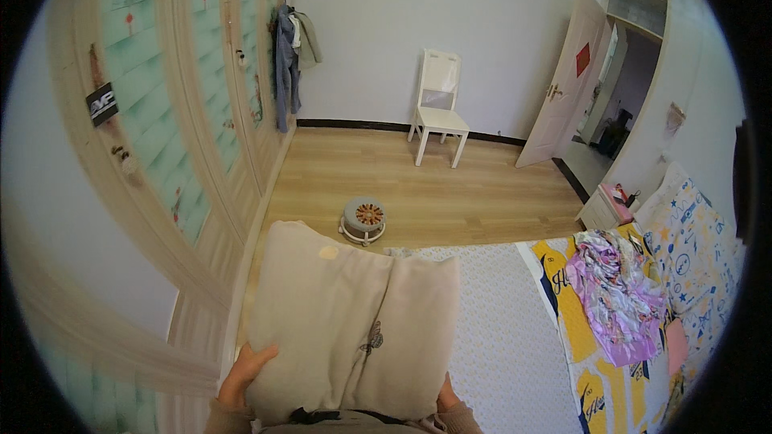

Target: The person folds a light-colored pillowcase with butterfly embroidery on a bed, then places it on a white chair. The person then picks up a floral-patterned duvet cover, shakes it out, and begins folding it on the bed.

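A folded beige cloth item with a small butterfly motif is held up in front of my body, over the near left side of the bed. My left hand grips its lower left edge, with the thumb lying on top. At the lower right edge is my right hand, mostly hidden behind the fabric, its fingers out of sight. Right of the cloth spreads a patterned pale bed sheet. A crumpled pink and purple floral cloth lies farther right on a yellow printed cover.
A round stool stands on the wooden floor beyond the bed. Wardrobe doors line the left side, with clothes hanging at their far end. A white chair is against the wall, near an open door. A nightstand adjoins the bed.
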Available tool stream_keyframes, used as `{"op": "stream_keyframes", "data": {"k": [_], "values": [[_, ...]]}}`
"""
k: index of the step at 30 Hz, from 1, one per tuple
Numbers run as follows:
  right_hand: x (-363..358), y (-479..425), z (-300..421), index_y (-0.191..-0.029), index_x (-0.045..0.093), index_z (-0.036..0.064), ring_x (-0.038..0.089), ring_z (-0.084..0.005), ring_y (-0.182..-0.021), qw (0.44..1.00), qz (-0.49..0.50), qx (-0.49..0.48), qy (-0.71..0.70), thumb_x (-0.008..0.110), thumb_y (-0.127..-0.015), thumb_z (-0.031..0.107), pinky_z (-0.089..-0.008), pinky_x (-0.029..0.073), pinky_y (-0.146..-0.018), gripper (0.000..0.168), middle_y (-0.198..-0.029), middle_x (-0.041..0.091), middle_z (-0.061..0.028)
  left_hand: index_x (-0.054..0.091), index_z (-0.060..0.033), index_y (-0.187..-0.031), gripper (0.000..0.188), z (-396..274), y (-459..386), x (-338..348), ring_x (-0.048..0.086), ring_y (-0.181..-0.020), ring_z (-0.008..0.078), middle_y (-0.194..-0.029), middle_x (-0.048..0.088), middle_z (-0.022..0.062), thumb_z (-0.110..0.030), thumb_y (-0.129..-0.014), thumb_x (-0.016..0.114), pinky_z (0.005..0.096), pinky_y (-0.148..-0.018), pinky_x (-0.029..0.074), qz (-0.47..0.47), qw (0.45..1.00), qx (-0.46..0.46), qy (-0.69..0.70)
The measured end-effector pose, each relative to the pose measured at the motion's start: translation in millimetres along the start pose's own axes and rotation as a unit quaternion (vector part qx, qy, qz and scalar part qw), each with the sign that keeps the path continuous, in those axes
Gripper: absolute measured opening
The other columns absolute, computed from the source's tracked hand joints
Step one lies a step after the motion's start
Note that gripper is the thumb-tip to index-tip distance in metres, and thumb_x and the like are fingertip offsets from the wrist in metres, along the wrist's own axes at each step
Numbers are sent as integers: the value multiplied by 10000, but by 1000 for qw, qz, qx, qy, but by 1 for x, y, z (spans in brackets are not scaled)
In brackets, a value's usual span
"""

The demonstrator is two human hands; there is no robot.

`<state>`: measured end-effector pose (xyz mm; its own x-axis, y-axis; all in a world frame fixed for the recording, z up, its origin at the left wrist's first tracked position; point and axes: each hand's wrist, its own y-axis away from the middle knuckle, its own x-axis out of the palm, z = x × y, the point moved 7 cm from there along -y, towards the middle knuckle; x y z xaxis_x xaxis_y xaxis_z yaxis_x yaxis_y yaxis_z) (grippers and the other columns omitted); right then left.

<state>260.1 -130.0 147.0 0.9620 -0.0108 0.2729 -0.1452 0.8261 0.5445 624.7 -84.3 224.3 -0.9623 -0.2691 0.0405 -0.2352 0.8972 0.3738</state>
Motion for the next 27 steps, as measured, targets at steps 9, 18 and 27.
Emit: {"op": "stream_keyframes", "data": {"k": [9, 18, 27], "values": [[35, -107, 66, -1145, 435, -17, 534, -219, -912, 997, -66, -18, -47, 406, -868, 278, -382, 442, -782, 405, -1081, 520, -120, 432, 61, -1137, 486, -75, -175, 8, 517, -932, 204, -1061, 532, 122, -180, -748, 593, 311, -804, 419, 37, 998, -19, -56], [35, -222, 136, -1147, 433, -15, 533, -221, -915, 990, -111, -31, -78, 406, -869, 275, -384, 443, -783, 402, -1086, 516, -120, 422, 60, -1144, 510, -141, -328, 64, 522, -911, 211, -1049, 529, 134, -187, -738, 610, 317, -786, 424, 94, 992, -6, -87], [22, -332, 217, -1147, 433, -13, 529, -222, -921, 988, -124, -29, -89, 408, -869, 276, -383, 442, -784, 402, -1090, 512, -119, 435, 40, -1147, 509, -190, -453, 111, 505, -933, 203, -1067, 525, 120, -200, -736, 613, 314, -812, 404, 112, 989, 2, -99]]}}
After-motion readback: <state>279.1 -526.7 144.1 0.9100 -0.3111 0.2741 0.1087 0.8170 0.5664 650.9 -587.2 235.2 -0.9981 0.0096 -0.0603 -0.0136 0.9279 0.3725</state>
